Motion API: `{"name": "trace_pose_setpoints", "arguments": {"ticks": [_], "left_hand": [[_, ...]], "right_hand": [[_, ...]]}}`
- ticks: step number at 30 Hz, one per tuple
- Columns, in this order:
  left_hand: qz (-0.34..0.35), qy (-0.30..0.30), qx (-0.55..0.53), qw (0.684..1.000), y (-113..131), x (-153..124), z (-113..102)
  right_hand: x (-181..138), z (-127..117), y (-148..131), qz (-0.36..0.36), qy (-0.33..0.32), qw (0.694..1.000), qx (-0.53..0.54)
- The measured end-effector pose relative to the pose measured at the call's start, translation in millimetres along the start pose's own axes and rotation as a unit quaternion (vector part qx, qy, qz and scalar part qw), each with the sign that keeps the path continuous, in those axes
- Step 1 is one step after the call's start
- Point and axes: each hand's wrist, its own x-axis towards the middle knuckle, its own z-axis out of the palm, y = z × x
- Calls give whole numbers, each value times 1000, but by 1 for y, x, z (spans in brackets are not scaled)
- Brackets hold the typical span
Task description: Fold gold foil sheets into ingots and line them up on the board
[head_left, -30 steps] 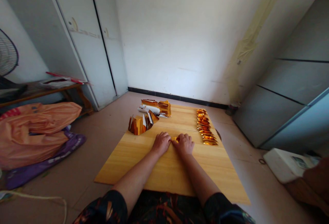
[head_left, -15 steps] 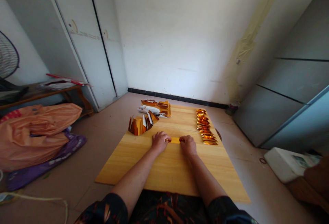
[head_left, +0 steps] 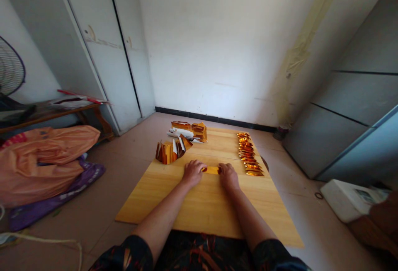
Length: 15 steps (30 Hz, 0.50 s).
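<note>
A narrow strip of gold foil paper (head_left: 212, 170) lies flat on the wooden board (head_left: 202, 204), stretched between my two hands. My left hand (head_left: 192, 172) has its fingers curled down on the strip's left end. My right hand (head_left: 228, 175) presses its fingers on the right end. A bundle of gold and white foil sheets (head_left: 170, 150) stands just beyond my left hand. A row of folded gold pieces (head_left: 248, 155) runs along the board's right side.
Another stack of gold and white paper (head_left: 189, 130) sits at the board's far end. An orange plastic bag (head_left: 43, 159) and purple bag lie on the floor at left, near white cabinet doors (head_left: 102, 51). A white box (head_left: 348, 198) sits at right.
My hands, close together a second ago, have moved apart along the gold strip, which now shows flat between them.
</note>
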Motion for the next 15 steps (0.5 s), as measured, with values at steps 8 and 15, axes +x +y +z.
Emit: {"name": "trace_pose_setpoints", "arguments": {"ticks": [8,15], "left_hand": [[26,37,49,998,1,-4,6],[50,79,1,996,1,-8,5]], "right_hand": [[-2,-4,-6,-5,-2,1000,-10],[-10,2,2,-73,67,995,32]]}}
